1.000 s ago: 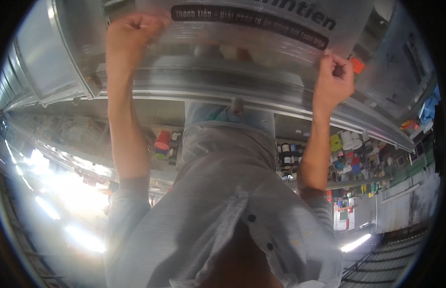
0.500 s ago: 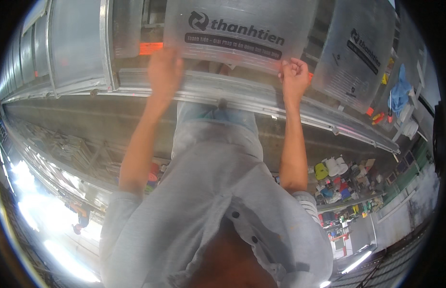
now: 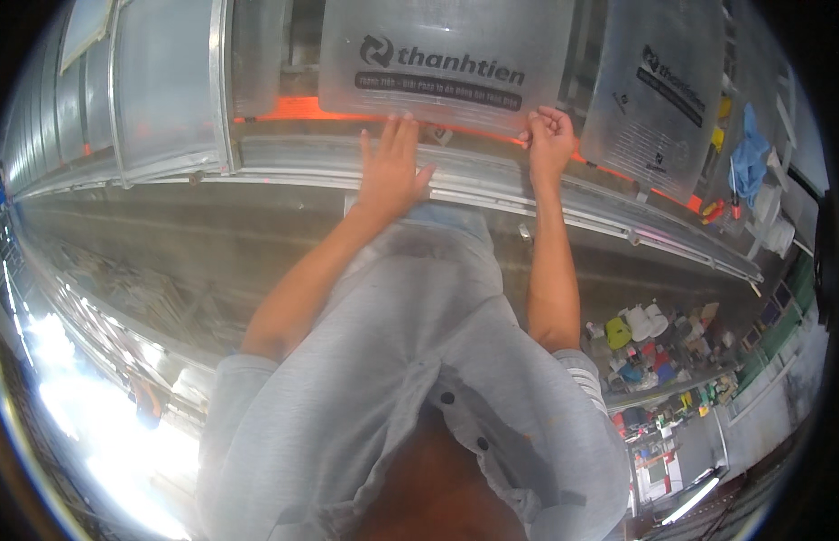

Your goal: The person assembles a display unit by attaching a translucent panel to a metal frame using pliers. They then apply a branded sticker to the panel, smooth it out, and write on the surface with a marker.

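Frosted plastic sheet (image 3: 442,63) — shiny metal frame (image 3: 492,180).

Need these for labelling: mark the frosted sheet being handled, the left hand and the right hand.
frosted plastic sheet (image 3: 447,45), head view, plain upper middle of the panel.
left hand (image 3: 391,171), head view, back of the flat hand.
right hand (image 3: 549,144), head view, knuckles gripping the sheet's lower corner.

My grey shirt (image 3: 410,361) has dark buttons; the frosted clear sheet (image 3: 447,63) bears black print, above an orange strip (image 3: 302,110) and silvery metal rail (image 3: 492,185)
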`<state>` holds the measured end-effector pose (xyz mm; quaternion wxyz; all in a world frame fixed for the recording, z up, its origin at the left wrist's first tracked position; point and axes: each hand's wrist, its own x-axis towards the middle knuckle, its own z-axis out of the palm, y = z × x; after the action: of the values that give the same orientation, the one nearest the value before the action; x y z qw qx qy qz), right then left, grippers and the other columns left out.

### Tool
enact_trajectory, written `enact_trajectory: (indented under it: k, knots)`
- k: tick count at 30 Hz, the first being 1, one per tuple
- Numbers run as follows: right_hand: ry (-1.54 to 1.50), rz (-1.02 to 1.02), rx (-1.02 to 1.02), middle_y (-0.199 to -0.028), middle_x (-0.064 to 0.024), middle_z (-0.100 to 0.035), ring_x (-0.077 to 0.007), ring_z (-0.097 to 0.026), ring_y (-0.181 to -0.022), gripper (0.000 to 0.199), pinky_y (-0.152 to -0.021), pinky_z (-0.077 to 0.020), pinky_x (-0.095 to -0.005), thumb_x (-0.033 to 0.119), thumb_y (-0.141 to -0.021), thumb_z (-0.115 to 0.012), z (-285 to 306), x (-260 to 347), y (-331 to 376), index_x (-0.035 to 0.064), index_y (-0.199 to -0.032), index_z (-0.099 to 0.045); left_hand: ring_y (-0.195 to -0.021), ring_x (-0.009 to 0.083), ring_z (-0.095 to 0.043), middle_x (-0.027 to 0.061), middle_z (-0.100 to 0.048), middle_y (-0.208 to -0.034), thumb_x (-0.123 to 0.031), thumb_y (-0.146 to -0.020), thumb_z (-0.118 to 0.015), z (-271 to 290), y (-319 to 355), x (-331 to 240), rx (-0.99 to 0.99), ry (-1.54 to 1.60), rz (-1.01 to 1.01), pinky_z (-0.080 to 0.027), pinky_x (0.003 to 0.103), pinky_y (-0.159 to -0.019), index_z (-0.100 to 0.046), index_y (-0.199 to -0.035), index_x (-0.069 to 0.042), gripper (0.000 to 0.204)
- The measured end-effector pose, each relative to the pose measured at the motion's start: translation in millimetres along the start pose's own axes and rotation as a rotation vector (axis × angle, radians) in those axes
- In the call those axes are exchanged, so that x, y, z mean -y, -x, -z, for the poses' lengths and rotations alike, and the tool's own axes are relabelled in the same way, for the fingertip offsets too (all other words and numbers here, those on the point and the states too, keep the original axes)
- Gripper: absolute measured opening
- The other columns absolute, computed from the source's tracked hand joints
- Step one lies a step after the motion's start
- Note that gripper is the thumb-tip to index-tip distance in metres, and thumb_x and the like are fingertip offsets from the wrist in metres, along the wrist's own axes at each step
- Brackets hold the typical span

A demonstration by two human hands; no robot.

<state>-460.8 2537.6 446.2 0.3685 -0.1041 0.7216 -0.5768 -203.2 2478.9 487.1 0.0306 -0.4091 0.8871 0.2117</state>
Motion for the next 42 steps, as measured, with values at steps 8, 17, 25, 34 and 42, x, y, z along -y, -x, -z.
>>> enact_trajectory:
  k: [8, 17, 25, 34, 42]
  knots:
    - [-0.037, 0.028, -0.008, -0.079, -0.0080, -0.063, -0.0108, -0.058, -0.056, 0.019, -0.046, -0.0434, -0.0232, 0.004, -0.089, -0.064, 1, -6, -3, -0.0043, -0.104, -0.057, -0.144, 0.0358, -0.030, 0.0179, -0.034, -0.154, -0.034, -0.085, -0.068, 0, -2, -4, -0.024, 0.023, 0.029, -0.026, 0.067, -0.108, -0.034, -0.146, 0.003, 0.078]
    - [-0.006, 0.062, -0.045, -0.081, -0.0078, -0.064, -0.0119, -0.058, -0.057, 0.019, -0.049, -0.0461, -0.0249, 0.008, -0.088, -0.066, 6, -21, -10, -0.0017, -0.103, -0.060, -0.139, 0.0352, -0.038, 0.0187, -0.042, -0.149, -0.019, -0.086, -0.069, 16, 8, 25, -0.095, 0.360, -0.010, -0.036, 0.047, -0.111, -0.040, -0.142, 0.000, 0.066]
    - [-0.015, -0.035, -0.155, -0.081, -0.0072, -0.063, -0.0150, -0.063, -0.066, 0.012, -0.055, -0.0499, -0.0258, 0.010, -0.093, -0.061, -28, 18, 11, 0.0004, -0.101, -0.060, -0.111, 0.0309, -0.064, 0.0180, -0.065, -0.121, -0.018, -0.089, -0.067, 59, 55, 91, -0.274, 0.569, 0.249, -0.051, 0.038, -0.091, -0.061, -0.124, -0.001, 0.040]
    - [0.004, -0.269, 0.543, -0.095, -0.0084, -0.065, -0.0167, -0.063, -0.083, 0.032, -0.073, -0.0506, -0.0280, 0.020, -0.089, -0.068, -278, 34, 102, -0.0018, -0.111, -0.061, -0.092, 0.0239, -0.071, 0.0154, -0.073, -0.101, -0.011, -0.089, -0.066, 99, 110, 172, -0.542, 0.693, 0.357, -0.054, 0.032, -0.079, -0.068, -0.110, 0.001, 0.025]
    - [0.126, -0.478, 0.469, -0.111, -0.0163, -0.059, -0.0286, -0.061, -0.100, 0.048, -0.080, -0.0499, -0.0408, 0.033, -0.086, -0.073, -460, -6, 154, -0.0033, -0.112, -0.057, -0.088, 0.0190, -0.071, 0.0144, -0.073, -0.096, -0.014, -0.090, -0.068, 130, 175, 255, -0.738, 0.757, 0.580, -0.054, 0.030, -0.077, -0.069, -0.107, 0.002, 0.023]
